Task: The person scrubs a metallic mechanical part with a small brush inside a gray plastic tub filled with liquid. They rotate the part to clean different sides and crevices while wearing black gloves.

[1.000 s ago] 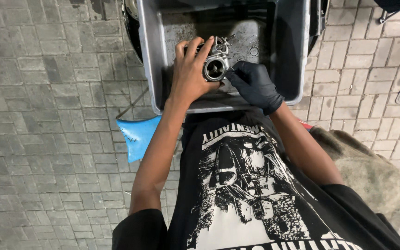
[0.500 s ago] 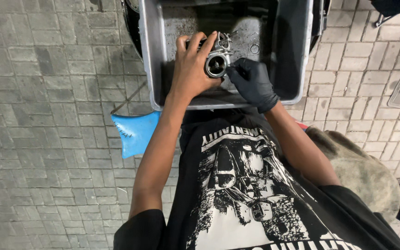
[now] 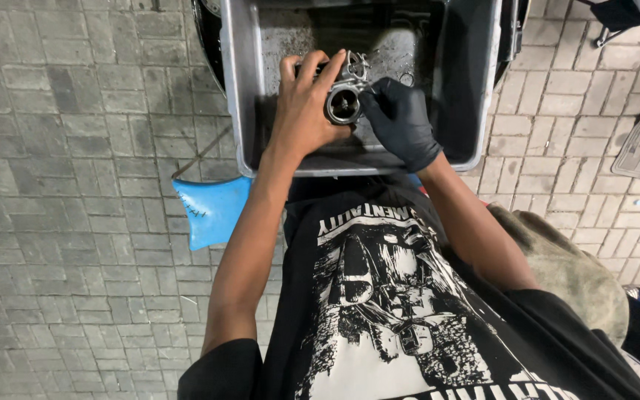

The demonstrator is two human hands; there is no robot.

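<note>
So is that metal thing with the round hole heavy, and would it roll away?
The metal part looks solid and stiff, so probably heavy for its size. Its knobby, uneven shape would likely stop it rolling. The left hand wraps it and the gloved right hand steadies it, so it may be slippery.

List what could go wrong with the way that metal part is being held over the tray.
The left hand is bare while the right hand wears a black glove; residue in the grimy grey tray may get on bare skin. The metal part is held above the tray, so a slip could knock its thin wire fittings. The tray's near edge sits close to the person's lap, so a splash or tip could soil the black shirt.
</note>
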